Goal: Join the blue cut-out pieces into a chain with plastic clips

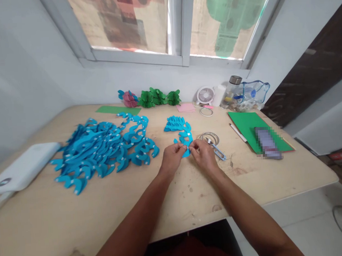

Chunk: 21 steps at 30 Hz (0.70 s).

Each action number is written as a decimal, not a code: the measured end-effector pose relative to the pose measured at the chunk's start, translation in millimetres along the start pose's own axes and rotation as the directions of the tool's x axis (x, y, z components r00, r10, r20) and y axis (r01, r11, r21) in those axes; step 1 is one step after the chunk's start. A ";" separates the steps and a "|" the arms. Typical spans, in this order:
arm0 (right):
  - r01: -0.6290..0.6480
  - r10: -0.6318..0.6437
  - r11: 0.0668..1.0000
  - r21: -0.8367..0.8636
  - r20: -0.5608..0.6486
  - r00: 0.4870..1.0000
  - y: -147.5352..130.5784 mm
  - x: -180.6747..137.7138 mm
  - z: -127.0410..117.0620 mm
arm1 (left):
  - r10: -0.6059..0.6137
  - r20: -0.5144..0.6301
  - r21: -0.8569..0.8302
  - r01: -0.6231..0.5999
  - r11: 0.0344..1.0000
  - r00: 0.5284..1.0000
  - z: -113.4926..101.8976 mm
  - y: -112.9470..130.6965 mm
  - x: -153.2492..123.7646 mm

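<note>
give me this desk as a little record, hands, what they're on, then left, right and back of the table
left hand: fingertips pinched at the blue paper piece
right hand: fingertips pinched at the same piece, opposite side
beyond hands: fanned blue paper
left: heap of curved blue pieces, white device
right: light-blue cutter, pen, green sheet
back: green paper ornaments, small fan, bottle

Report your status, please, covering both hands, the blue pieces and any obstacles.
Left hand, right hand: both pinching at a blue piece. Blue pile off to the left, apart from them. Blue-handled tool beside right hand, not blocking the piece.
</note>
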State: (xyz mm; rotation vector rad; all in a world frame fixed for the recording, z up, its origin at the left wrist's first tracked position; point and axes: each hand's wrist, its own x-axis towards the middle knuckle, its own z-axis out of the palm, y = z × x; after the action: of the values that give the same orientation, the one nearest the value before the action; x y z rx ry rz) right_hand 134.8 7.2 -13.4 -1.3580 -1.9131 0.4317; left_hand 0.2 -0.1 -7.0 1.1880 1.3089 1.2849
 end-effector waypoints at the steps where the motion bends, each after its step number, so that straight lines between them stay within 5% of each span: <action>1: -0.002 0.002 1.000 -0.004 0.003 1.000 0.1 0.2 0.0 | 0.010 0.003 0.027 -0.010 1.000 1.000 -0.2 -0.5 0.4; 9: -0.041 0.041 0.999 -0.013 -0.018 0.999 -2.3 1.0 -1.1 | -0.006 0.046 0.046 0.004 0.999 0.999 0.5 3.5 -0.8; 21: -0.242 0.251 0.947 0.211 -0.018 0.968 0.8 3.7 -0.7 | -0.020 0.011 0.036 0.020 0.999 1.000 2.8 1.9 -1.8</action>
State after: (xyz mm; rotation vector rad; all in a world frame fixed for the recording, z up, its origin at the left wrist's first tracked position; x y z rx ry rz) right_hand 135.2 10.8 -12.1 -1.4582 -1.6164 0.6978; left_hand 3.3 -1.6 -5.2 1.2022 1.3373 1.2439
